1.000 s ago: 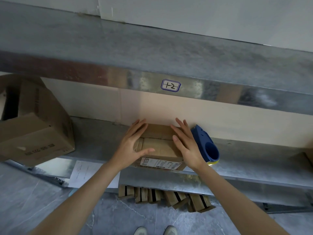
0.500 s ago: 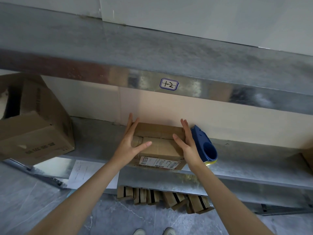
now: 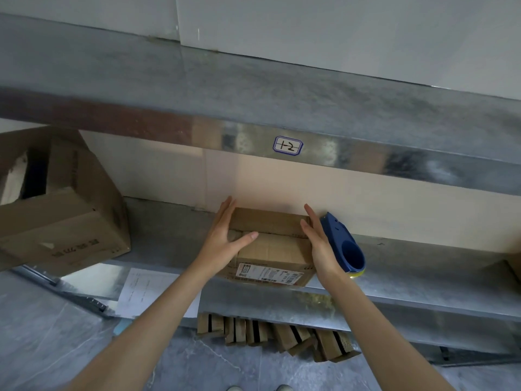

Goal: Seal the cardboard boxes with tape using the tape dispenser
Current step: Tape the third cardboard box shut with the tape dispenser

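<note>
Galvanized shelf (image 3: pixel 423 266) holds small box (image 3: pixel 267 249), blue dispenser (image 3: pixel 341 241).

Small cardboard box (image 3: pixel 270 249): brown, low and oblong, sitting flat at the front edge of the metal shelf (image 3: pixel 423 266).
Top: flaps folded down, with a seam running side to side across it.
Front face: white printed shipping label (image 3: pixel 267 273), barcode visible, text too small to read.
Contact: left hand (image 3: pixel 222 235) flat against the left side with its thumb over the top; right hand (image 3: pixel 321 246) flat against the right side.
Tape dispenser (image 3: pixel 342 244): blue plastic with a yellow strip at its near lower edge. It lies on the shelf just right of the small box, narrow end toward the back wall, round hollow facing forward.
Large cardboard box (image 3: pixel 64 221): brown, far left, tilted, with a dark opening on its upper face.
</note>
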Demonstrator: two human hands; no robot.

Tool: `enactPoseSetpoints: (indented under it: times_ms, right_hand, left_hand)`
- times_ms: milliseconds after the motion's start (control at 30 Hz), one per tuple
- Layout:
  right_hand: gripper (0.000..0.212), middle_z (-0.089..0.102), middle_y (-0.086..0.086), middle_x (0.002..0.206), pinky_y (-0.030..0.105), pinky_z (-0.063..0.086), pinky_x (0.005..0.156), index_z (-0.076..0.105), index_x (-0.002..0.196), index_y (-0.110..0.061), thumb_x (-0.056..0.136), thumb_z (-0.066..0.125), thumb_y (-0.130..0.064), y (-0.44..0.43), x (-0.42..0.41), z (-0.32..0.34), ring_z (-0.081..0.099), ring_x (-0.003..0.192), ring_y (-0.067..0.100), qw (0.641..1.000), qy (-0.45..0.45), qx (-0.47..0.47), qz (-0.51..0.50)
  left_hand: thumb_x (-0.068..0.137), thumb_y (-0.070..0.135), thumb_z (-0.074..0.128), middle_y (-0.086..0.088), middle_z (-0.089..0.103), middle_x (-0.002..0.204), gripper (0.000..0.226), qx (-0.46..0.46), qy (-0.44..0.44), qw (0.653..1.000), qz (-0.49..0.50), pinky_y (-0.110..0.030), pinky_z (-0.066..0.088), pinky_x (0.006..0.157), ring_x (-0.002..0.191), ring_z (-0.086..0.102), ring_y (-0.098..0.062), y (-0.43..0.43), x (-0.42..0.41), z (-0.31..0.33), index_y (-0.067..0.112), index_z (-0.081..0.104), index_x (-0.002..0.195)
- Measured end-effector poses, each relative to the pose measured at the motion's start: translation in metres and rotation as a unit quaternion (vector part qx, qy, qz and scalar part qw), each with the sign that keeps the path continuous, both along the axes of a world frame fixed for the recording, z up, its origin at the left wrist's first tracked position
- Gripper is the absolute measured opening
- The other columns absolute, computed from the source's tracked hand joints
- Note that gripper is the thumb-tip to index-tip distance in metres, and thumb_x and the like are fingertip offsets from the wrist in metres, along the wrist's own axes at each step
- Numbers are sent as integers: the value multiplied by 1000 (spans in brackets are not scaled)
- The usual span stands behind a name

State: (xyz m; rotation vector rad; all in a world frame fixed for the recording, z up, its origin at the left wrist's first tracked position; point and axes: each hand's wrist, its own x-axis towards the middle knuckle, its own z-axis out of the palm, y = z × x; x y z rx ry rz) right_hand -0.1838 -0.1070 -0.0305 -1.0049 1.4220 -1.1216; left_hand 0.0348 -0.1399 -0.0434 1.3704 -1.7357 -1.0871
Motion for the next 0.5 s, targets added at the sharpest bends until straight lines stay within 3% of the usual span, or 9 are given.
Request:
enactPoseSetpoints:
  times_ms: [133, 333, 433, 500]
  right_hand:
    - [37, 30, -23, 145, 29, 20, 110, 38, 127, -65, 102, 47, -39, -1, -1, 0, 25, 136, 4, 1000, 2, 1, -2]
    - [40, 40, -15, 143, 28, 28, 110, 48, 140, -42, 102, 52, -28, -10, -3, -3, 33, 135, 7, 999, 36, -7, -7]
    - [36, 46, -7, 142, 39, 39, 112, 55, 131, -42, 100, 55, -24, -14, -4, -5, 43, 132, 15, 1000, 31, 1, 2]
    - [31, 54, 1, 132, 36, 48, 102, 58, 125, -33, 99, 58, -17, -13, -5, -4, 52, 123, 20, 999, 34, 5, 21]
  left_hand:
    - [85, 43, 72, 23, 2, 164, 83, -21, -4, 1000, -17, -30, 11, 120, 150, 1, 3, -1, 3, -1, 33, 26, 154]
    - [57, 71, 77, 22, 5, 164, 105, -87, -109, 984, -108, -41, 5, 120, 148, -17, 1, -2, 24, -1, 34, 42, 148]
    - [60, 63, 81, 17, 15, 163, 104, -97, -123, 982, -100, -43, 12, 123, 151, -4, -2, -7, 36, 3, 30, 39, 150]
    - [64, 47, 87, 13, 23, 162, 99, -100, -111, 986, -73, -39, 16, 122, 150, 10, -5, -11, 47, 6, 30, 39, 150]
